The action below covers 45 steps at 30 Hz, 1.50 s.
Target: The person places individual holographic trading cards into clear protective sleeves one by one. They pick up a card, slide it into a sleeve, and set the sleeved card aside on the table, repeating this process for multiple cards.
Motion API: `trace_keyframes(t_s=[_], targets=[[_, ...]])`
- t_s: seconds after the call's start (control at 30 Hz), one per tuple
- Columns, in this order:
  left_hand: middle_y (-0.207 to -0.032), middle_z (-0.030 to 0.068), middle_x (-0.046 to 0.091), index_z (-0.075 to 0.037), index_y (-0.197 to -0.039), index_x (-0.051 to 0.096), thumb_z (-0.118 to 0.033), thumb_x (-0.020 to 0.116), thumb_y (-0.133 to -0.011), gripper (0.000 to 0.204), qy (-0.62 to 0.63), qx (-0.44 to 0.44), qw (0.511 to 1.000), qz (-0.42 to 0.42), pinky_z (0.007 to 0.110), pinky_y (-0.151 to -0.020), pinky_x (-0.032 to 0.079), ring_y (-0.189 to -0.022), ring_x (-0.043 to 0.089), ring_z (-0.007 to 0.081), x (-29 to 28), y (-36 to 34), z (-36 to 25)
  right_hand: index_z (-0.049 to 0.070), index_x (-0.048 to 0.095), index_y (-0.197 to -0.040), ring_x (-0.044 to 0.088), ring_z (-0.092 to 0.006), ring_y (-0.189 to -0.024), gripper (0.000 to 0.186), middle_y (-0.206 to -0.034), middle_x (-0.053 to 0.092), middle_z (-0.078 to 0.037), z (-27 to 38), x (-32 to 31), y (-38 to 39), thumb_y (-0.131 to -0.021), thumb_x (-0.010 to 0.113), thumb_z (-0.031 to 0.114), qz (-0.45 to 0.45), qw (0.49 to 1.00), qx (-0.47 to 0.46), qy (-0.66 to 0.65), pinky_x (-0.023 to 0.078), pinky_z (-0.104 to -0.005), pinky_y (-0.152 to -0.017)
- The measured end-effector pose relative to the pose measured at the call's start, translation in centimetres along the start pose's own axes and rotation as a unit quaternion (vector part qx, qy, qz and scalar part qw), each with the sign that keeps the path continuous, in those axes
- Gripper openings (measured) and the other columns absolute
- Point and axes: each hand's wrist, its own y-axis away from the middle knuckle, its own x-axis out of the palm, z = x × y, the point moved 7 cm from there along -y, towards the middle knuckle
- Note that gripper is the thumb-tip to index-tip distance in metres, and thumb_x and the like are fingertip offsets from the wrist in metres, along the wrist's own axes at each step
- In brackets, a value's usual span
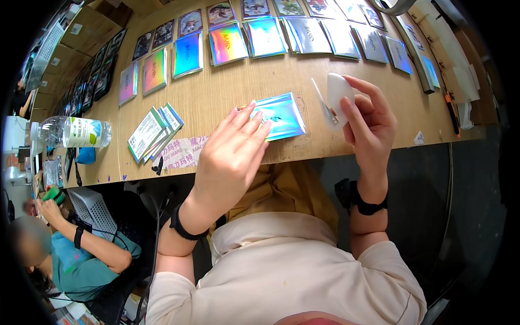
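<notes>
My left hand [230, 143] lies with fingers stretched out over the left part of a shiny holographic foil packet [284, 116], pressing it to the table near the front edge. A small dark print shows on the packet beside my fingertips. To the right, my right hand [371, 111] grips a small white handheld bag sealer [339, 92] between thumb and fingers, raised above the table. The sealer's two jaws stand apart, with a small copper-coloured part visible between them. It is not touching the packet.
Stacks of holographic packets [228, 43] line the far side, with picture cards [221, 13] behind them. Loose cards [154, 132] lie left, near printed tape [181, 153] and a water bottle [81, 131]. A box cutter [452, 114] lies right. A co-worker [92, 260] sits at lower left.
</notes>
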Motion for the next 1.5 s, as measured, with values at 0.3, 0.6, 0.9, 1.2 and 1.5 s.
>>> trace_keyframes(t_s=[0.3,0.6,0.9,1.2,1.5], targets=[[-0.094,0.0127,0.071,0.005,-0.112,0.064,-0.006,0.064,-0.093,0.022,0.629,-0.318,0.682,-0.195,0.026,-0.068,0.058,-0.083,0.069,0.0139,-0.6,3.5,7.0,0.002,0.06,-0.121,0.047,0.0013,-0.051,0.028,-0.08,0.068,-0.005,0.8,1.9,0.7,-0.093,0.062,0.001,0.048,0.997,0.011,-0.052,0.033,-0.0144,-0.043],[-0.099,0.015,0.071,0.003,-0.113,0.064,-0.006,0.061,-0.094,0.021,0.704,-0.377,0.589,-0.128,0.032,-0.067,0.063,-0.084,0.072,0.0187,1.0,4.3,7.1,0.001,0.058,-0.123,0.049,0.0014,-0.053,0.031,-0.086,0.069,-0.007,1.9,3.9,1.5,-0.092,0.062,-0.001,0.085,0.993,0.005,-0.086,0.034,-0.0134,-0.043],[-0.098,0.0149,0.071,0.004,-0.112,0.065,-0.005,0.062,-0.093,0.02,0.712,-0.363,0.587,-0.131,0.031,-0.068,0.063,-0.084,0.071,0.0178,1.1,4.6,7.4,0.001,0.058,-0.123,0.05,0.0017,-0.054,0.031,-0.085,0.068,-0.006,1.9,4.3,1.4,-0.092,0.062,-0.001,0.091,0.993,0.007,-0.075,0.035,-0.0133,-0.044],[-0.095,0.0153,0.071,0.003,-0.113,0.065,-0.005,0.062,-0.094,0.021,0.673,-0.382,0.615,-0.151,0.025,-0.057,0.061,-0.075,0.072,0.0174,0.9,4.8,7.6,0.001,0.058,-0.123,0.05,0.002,-0.055,0.031,-0.086,0.069,-0.006,2.0,4.2,1.4,-0.093,0.061,0.0,0.089,0.994,0.008,-0.07,0.035,-0.0134,-0.044],[-0.099,0.0164,0.072,0.007,-0.113,0.065,0.002,0.066,-0.088,0.025,0.654,-0.305,0.675,-0.155,0.028,-0.076,0.059,-0.085,0.071,0.0171,-0.7,4.2,7.3,0.001,0.059,-0.122,0.049,0.0025,-0.053,0.031,-0.082,0.069,-0.004,1.8,4.1,1.3,-0.092,0.062,-0.003,0.096,0.995,-0.013,-0.026,0.033,-0.0141,-0.043]])
